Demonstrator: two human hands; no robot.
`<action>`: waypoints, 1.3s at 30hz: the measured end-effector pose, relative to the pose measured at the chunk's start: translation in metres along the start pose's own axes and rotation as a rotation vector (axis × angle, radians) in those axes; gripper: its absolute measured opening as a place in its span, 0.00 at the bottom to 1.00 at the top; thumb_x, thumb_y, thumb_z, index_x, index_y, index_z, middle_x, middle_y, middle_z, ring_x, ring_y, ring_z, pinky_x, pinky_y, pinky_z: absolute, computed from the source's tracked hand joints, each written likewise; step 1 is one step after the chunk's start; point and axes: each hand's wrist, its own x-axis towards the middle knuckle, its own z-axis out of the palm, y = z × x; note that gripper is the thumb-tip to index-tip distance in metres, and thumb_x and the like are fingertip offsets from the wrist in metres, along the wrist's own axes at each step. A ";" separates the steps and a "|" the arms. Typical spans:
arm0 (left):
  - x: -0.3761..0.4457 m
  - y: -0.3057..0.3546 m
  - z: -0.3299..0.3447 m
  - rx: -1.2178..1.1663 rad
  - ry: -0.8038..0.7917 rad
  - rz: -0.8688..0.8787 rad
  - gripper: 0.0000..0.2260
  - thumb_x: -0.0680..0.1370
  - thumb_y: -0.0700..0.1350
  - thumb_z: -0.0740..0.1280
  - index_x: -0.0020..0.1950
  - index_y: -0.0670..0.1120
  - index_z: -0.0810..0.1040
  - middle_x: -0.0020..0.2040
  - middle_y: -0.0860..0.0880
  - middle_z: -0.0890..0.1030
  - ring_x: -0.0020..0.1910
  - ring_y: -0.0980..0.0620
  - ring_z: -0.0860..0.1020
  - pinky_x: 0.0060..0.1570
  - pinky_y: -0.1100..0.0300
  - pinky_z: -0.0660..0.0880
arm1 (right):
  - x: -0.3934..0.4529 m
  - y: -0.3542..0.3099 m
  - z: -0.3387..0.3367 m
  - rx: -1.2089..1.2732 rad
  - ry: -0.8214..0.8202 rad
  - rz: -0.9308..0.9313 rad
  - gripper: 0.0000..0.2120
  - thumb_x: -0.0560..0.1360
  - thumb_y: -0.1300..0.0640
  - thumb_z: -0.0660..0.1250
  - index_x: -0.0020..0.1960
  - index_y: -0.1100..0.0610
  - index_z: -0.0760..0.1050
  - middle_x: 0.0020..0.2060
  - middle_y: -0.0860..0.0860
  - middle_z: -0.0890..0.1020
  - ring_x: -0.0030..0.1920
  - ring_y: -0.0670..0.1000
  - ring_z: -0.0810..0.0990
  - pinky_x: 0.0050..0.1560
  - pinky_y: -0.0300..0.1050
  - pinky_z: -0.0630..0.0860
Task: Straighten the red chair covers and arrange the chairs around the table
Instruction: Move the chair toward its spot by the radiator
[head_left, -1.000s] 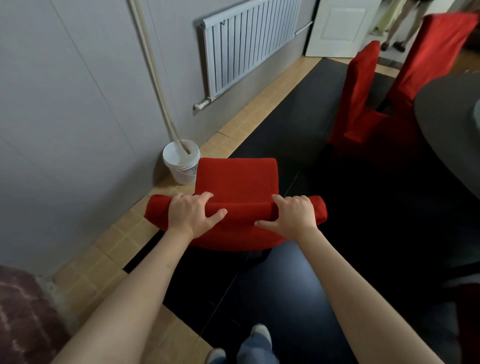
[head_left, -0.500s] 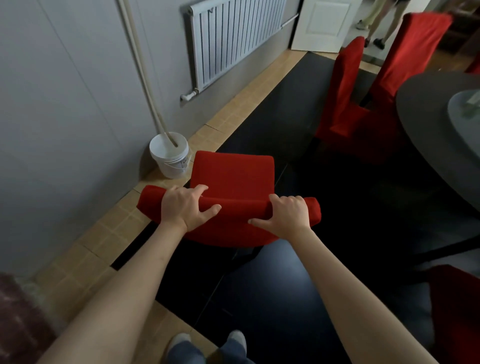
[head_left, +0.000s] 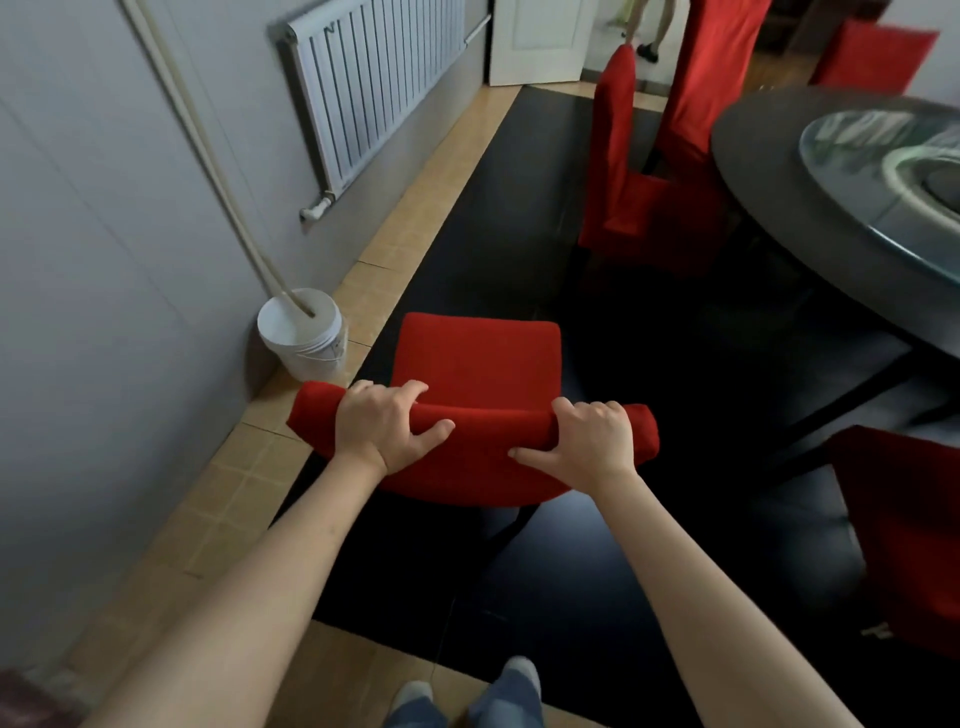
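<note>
A red-covered chair (head_left: 478, 358) stands below me, seen from behind and above, its seat facing away. My left hand (head_left: 382, 423) grips the left part of its padded top rail, and my right hand (head_left: 592, 441) grips the right part. The round dark table (head_left: 769, 171) with a glass turntable fills the upper right. Two more red-covered chairs (head_left: 644, 208) stand at the table's far left side, another red chair (head_left: 872, 57) at the far side, and a dark red one (head_left: 904, 530) at the right edge.
A white bucket (head_left: 304, 332) with a long pale handle leans on the grey wall left of the chair. A white radiator (head_left: 374, 88) hangs on that wall. A person's legs (head_left: 649, 26) show in the far doorway. The floor is black with a tan tiled border.
My view has swung right and moved closer to the table, so more of it and the chair at right show. Both hands keep their hold on the chair's top rail.
</note>
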 end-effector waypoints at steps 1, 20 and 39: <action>0.001 -0.003 0.000 -0.006 -0.001 0.009 0.35 0.71 0.70 0.50 0.53 0.45 0.82 0.34 0.47 0.83 0.34 0.44 0.80 0.46 0.52 0.72 | -0.002 -0.003 -0.001 0.000 0.001 0.013 0.36 0.58 0.18 0.46 0.36 0.51 0.65 0.26 0.45 0.68 0.28 0.49 0.69 0.39 0.46 0.65; 0.025 -0.021 0.005 -0.076 0.096 0.140 0.40 0.74 0.73 0.42 0.51 0.45 0.82 0.28 0.50 0.80 0.26 0.48 0.78 0.37 0.57 0.72 | 0.010 -0.014 -0.010 -0.043 -0.114 0.109 0.38 0.58 0.18 0.47 0.39 0.52 0.69 0.30 0.46 0.75 0.33 0.49 0.75 0.45 0.45 0.69; 0.051 -0.079 -0.003 -0.158 0.029 0.332 0.33 0.72 0.69 0.52 0.49 0.44 0.83 0.28 0.49 0.80 0.27 0.47 0.78 0.36 0.57 0.72 | 0.026 -0.074 -0.017 -0.070 -0.142 0.282 0.37 0.58 0.19 0.50 0.39 0.52 0.69 0.30 0.45 0.76 0.32 0.48 0.74 0.47 0.45 0.69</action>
